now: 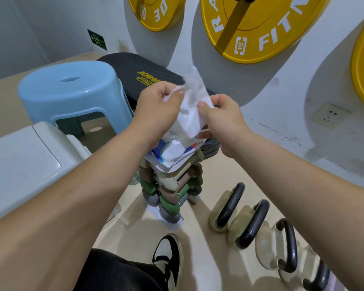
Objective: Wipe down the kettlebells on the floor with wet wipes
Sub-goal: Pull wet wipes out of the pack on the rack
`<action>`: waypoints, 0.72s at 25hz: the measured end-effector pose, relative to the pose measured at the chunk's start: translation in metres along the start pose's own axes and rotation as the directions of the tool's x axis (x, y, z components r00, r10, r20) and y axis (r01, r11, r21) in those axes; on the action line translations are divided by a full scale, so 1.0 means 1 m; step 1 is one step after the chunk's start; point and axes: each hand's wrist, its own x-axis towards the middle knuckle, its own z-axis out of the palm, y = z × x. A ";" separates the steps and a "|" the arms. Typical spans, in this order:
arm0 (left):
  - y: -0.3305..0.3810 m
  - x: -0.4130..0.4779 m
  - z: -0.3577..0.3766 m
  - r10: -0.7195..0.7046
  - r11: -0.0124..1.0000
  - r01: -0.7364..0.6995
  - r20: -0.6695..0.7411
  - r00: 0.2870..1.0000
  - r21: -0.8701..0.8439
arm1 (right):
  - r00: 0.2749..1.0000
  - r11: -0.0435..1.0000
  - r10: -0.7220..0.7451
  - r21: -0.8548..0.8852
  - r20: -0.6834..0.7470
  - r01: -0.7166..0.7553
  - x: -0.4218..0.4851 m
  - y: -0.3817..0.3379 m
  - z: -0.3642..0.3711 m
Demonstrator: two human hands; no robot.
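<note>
Both hands hold one white wet wipe (192, 108) up in front of me. My left hand (156, 106) pinches its upper left edge and my right hand (221, 116) grips its lower right side. Below the wipe lies the wet wipe pack (174, 152), white with blue and red print, on top of a dumbbell rack. Several pale kettlebells with black handles stand in a row on the floor at the lower right: the nearest to the rack (225, 208), the second (248, 225), the third (280, 246), and one more cut off by the frame's edge.
A rack of green, brown, cream and grey dumbbells (168, 192) stands in the middle. A light blue plastic stool (72, 91) and a white bin lid (23, 162) are on the left. Yellow weight plates (256, 24) hang on the wall. My shoe (168, 257) is below.
</note>
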 end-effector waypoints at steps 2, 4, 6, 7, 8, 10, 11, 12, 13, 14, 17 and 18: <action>0.004 -0.003 0.003 -0.021 1.000 0.021 -0.005 1.000 -0.022 | 0.999 1.000 0.010 0.015 -0.054 -0.009 -0.005 -0.002 -0.003; 0.007 -0.006 0.004 -0.062 0.998 0.063 0.040 0.997 -0.019 | 0.997 0.994 0.058 0.093 0.051 -0.062 -0.008 -0.008 -0.007; 0.007 -0.009 0.006 -0.103 0.990 0.118 0.189 0.977 -0.070 | 0.965 0.971 0.109 0.182 0.240 -0.155 -0.014 -0.016 -0.008; 0.008 -0.011 0.007 -0.124 0.983 0.155 0.261 0.957 -0.101 | 0.959 0.966 0.110 0.198 0.261 -0.165 -0.016 -0.017 -0.007; 0.010 -0.012 0.007 -0.147 0.976 0.187 0.297 0.944 -0.109 | 0.968 0.967 0.110 0.203 0.227 -0.157 -0.015 -0.017 -0.006; 0.013 -0.010 0.006 -0.202 0.967 0.232 0.242 0.949 -0.103 | 0.987 0.967 0.136 0.203 0.088 -0.152 -0.013 -0.014 -0.005; 0.015 -0.009 0.004 -0.235 0.958 0.258 0.172 0.957 -0.127 | 0.985 0.961 0.171 0.215 0.030 -0.173 -0.012 -0.011 -0.006; 0.015 -0.006 0.002 -0.277 0.941 0.288 0.089 0.957 -0.175 | 0.978 0.952 0.209 0.230 -0.014 -0.200 -0.010 -0.008 -0.007; 0.017 -0.003 -0.002 -0.320 0.920 0.313 0.007 0.947 -0.235 | 0.968 0.942 0.244 0.250 -0.051 -0.224 -0.007 -0.005 -0.009; 0.017 0.002 -0.006 -0.360 0.898 0.327 -0.062 0.931 -0.294 | 0.956 0.926 0.283 0.283 -0.081 -0.250 -0.005 -0.003 -0.010; 0.017 0.010 -0.016 -0.407 0.850 0.311 -0.155 0.900 -0.426 | 0.934 0.902 0.327 0.342 -0.145 -0.263 -0.002 0.002 -0.013; 0.018 0.009 -0.016 -0.396 0.856 0.304 -0.152 0.905 -0.419 | 0.945 0.930 0.279 0.293 -0.169 -0.222 -0.004 0.000 -0.011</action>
